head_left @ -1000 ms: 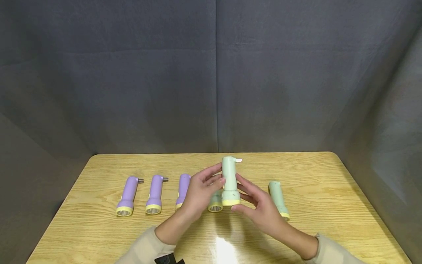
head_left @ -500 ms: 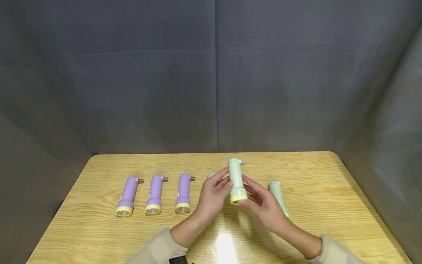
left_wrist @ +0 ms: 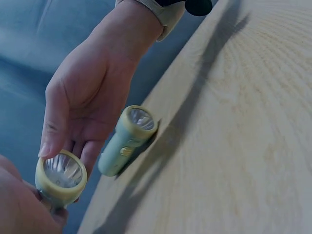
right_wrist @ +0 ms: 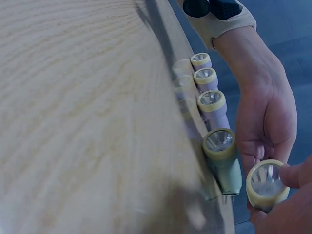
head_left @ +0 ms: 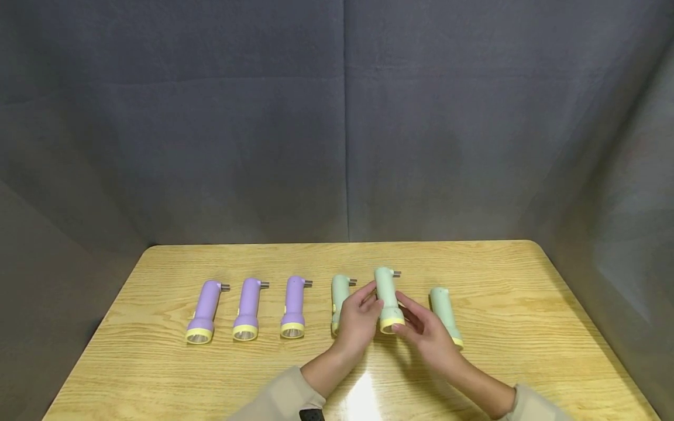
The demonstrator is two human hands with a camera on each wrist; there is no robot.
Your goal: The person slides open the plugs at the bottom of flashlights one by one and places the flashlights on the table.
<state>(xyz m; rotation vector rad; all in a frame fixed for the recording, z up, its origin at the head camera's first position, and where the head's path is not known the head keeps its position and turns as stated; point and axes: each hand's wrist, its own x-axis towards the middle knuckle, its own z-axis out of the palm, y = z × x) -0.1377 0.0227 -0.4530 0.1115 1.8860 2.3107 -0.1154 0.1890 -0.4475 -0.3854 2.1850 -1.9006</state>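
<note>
A pale green flashlight (head_left: 387,295) with a yellow lens ring is held between both hands, its lens end toward me and two metal plug prongs sticking out to the right at its far end. My left hand (head_left: 358,321) grips its left side. On the other side, the thumb of my right hand (head_left: 429,339) presses near the yellow ring, fingers around the right side. A second green flashlight (head_left: 339,289) lies just left, partly hidden by my left hand. The third green flashlight (head_left: 443,313) rests behind my right hand; its switch shows in the left wrist view.
Three purple flashlights, the left one (head_left: 205,310), the middle one (head_left: 247,310) and the right one (head_left: 292,307), lie in a row on the wooden table (head_left: 158,380). Dark grey cloth (head_left: 337,128) hangs behind and at both sides.
Both hands have carried the green flashlight to the right and then lower toward the table. The third purple flashlight and the second green one have come more into sight.
</note>
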